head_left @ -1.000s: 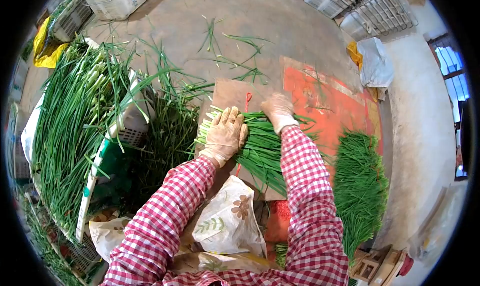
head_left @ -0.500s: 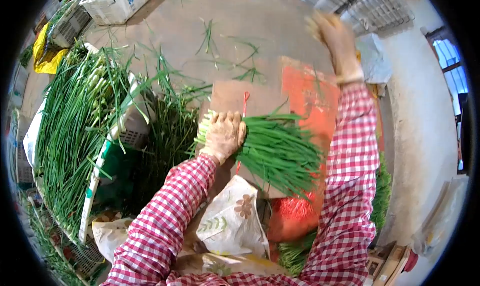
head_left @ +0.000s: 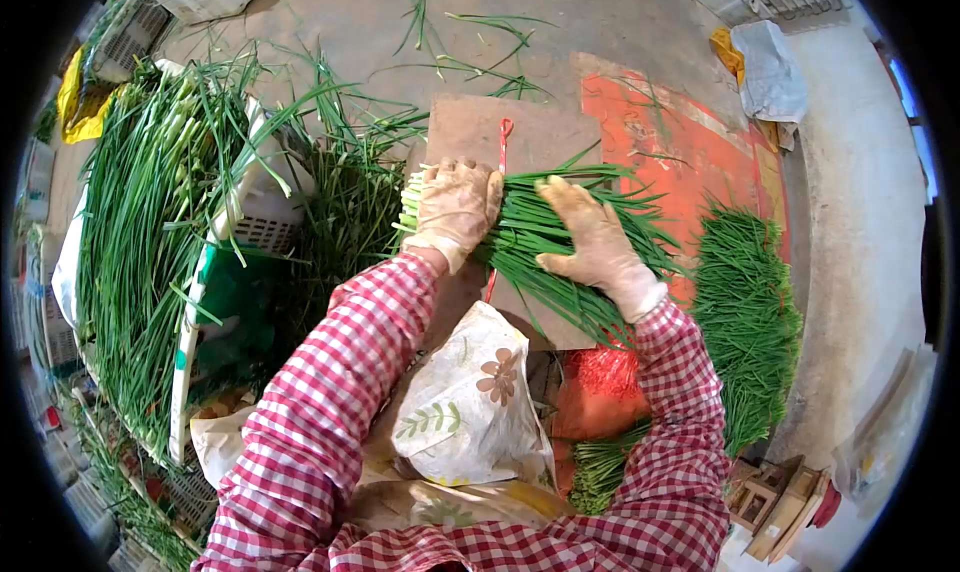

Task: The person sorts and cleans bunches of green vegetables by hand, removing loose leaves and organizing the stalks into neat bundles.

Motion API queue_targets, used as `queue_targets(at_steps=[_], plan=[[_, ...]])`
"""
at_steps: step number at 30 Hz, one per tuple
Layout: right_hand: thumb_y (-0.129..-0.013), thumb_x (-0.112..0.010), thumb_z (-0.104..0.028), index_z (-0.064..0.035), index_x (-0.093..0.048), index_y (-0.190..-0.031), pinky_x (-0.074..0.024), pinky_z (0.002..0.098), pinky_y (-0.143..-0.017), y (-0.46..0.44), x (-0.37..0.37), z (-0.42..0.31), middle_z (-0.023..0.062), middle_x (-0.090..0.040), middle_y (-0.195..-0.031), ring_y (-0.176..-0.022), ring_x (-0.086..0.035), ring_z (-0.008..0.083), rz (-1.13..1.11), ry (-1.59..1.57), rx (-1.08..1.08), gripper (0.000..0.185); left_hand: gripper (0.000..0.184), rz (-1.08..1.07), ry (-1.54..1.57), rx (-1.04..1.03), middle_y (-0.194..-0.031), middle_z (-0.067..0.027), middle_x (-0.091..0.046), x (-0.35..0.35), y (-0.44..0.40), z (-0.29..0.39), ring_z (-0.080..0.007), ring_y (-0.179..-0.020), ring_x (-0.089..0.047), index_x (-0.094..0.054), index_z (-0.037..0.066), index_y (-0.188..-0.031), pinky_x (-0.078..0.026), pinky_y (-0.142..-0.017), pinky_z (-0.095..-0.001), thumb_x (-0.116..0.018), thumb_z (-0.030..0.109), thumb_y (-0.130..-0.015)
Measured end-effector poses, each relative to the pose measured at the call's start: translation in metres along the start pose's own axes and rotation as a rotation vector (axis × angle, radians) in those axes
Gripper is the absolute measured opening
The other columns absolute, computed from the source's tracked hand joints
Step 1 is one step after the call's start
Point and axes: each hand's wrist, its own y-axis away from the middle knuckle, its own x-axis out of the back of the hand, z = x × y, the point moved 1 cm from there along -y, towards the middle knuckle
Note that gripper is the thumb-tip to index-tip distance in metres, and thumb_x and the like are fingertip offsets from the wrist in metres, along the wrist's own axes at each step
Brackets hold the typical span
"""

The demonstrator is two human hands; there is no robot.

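1. Green bundle: laid on brown board; stalks clasped by left hand, fingers pressed together.
2. Right hand: fingers spread over leaves; stalks best kept firmly held.

Left hand curled over, palm down — right hand spread, thumb held apart
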Motion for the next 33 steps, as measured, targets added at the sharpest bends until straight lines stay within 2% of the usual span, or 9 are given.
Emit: queue_targets(at_steps=[3, 6, 9, 12, 15, 19, 23, 29, 33], plan=[[-0.065, -0.076, -0.053, -0.0208, -0.019, -0.149, -0.0182, 0.0605, -0.109, 0.018, -0.003, 0.015, 0.0079, -0.021, -0.154, -0.141, -0.02, 0.033, 0.007, -0.079, -0.168, 0.106, 0.026, -0.094, 0.132, -0.008, -0.095, -0.0099, -0.063, 0.013, 0.001, -0.012, -0.0275, -0.088, -0.058, -0.065, 0.012, -0.106, -0.042, -0.079, -0.0424, -0.045, 0.026, -0.096], [-0.069, -0.072, -0.059, -0.0163, -0.02, -0.149, -0.0197, 0.0546, -0.111, 0.033, -0.014, 0.043, 0.013, -0.023, -0.153, -0.141, -0.022, 0.031, 0.133, -0.238, -0.118, 0.104, 0.031, 0.006, 1.133, 0.278, -0.116, -0.0084, -0.063, 0.019, 0.003, -0.015, -0.0153, -0.105, -0.058, -0.057, 0.007, -0.125, -0.046, -0.09, -0.0272, -0.053, 0.017, -0.096], [-0.083, -0.067, -0.041, -0.0042, -0.037, -0.14, -0.0342, 0.038, -0.106, 0.057, 0.017, 0.041, 0.0181, -0.044, -0.139, -0.13, -0.041, 0.0316, 0.626, -0.396, -0.327, 0.074, 0.031, 0.218, 1.017, 0.198, -0.12, -0.0082, -0.061, 0.071, 0.007, -0.018, -0.0175, -0.11, -0.056, -0.057, 0.001, -0.123, -0.042, -0.099, -0.0284, -0.049, 0.017, -0.098], [-0.087, -0.065, -0.023, -0.0037, -0.049, -0.131, -0.0421, 0.0373, -0.099, 0.085, 0.021, 0.043, 0.0174, -0.055, -0.128, -0.118, -0.053, 0.0292, 0.831, -0.512, -0.44, 0.051, 0.03, 0.36, 0.911, 0.175, -0.118, -0.0116, -0.062, 0.087, 0.04, -0.032, -0.0185, -0.109, -0.058, -0.057, -0.004, -0.119, -0.044, -0.098, -0.0303, -0.049, 0.016, -0.098], [-0.086, -0.064, -0.011, -0.0043, -0.06, -0.117, -0.0474, 0.0346, -0.091, 0.099, 0.005, 0.007, 0.0133, -0.064, -0.111, -0.104, -0.061, 0.0255, 0.808, -0.384, -0.206, 0.032, 0.026, 0.256, 0.905, 0.156, -0.113, -0.0122, -0.064, 0.074, 0.089, -0.01, -0.0219, -0.105, -0.06, -0.059, -0.002, -0.117, -0.045, -0.098, -0.0329, -0.051, 0.008, -0.094], [-0.084, -0.066, -0.011, -0.0086, -0.064, -0.105, -0.0512, 0.0355, -0.076, 0.102, -0.033, -0.032, 0.0083, -0.067, -0.094, -0.083, -0.063, 0.0254, 0.754, -0.469, -0.272, 0.021, 0.031, 0.104, 0.305, -0.286, -0.111, -0.0165, -0.06, 0.056, 0.118, 0.014, -0.0338, -0.107, -0.057, -0.059, 0.0, -0.113, -0.045, -0.094, -0.0437, -0.059, 0.006, -0.083], [-0.086, -0.061, -0.011, -0.0104, -0.065, -0.106, -0.0495, 0.0349, -0.06, 0.081, -0.036, -0.052, 0.0086, -0.063, -0.081, -0.069, -0.061, 0.0238, 0.75, -0.265, -0.108, 0.021, 0.034, -0.332, 0.497, -0.333, -0.109, -0.0176, -0.059, 0.047, 0.15, 0.016, -0.0347, -0.102, -0.058, -0.057, 0.001, -0.115, -0.047, -0.088, -0.043, -0.058, 0.01, -0.082], [-0.087, -0.057, -0.018, -0.0262, -0.063, -0.121, -0.0442, 0.037, -0.045, 0.036, -0.031, -0.09, 0.0055, -0.048, -0.054, -0.049, -0.054, 0.0237, 0.436, 0.134, 0.072, 0.035, 0.042, 0.187, 0.298, -0.217, -0.129, -0.0183, -0.051, 0.065, 0.105, 0.001, -0.0345, -0.124, -0.046, -0.052, 0.002, -0.127, -0.034, -0.106, -0.0442, -0.055, 0.002, -0.085], [-0.079, -0.058, -0.015, -0.0106, -0.065, -0.104, -0.0442, 0.0331, -0.042, 0.009, -0.036, -0.087, 0.004, -0.053, -0.052, -0.046, -0.058, 0.0204, 0.409, 0.217, 0.231, 0.026, 0.05, 0.072, 0.127, -0.06, -0.146, -0.0162, -0.034, 0.049, 0.047, 0.009, -0.0282, -0.138, -0.029, -0.033, 0.007, -0.143, -0.017, -0.113, -0.0455, -0.044, 0.017, -0.095]])
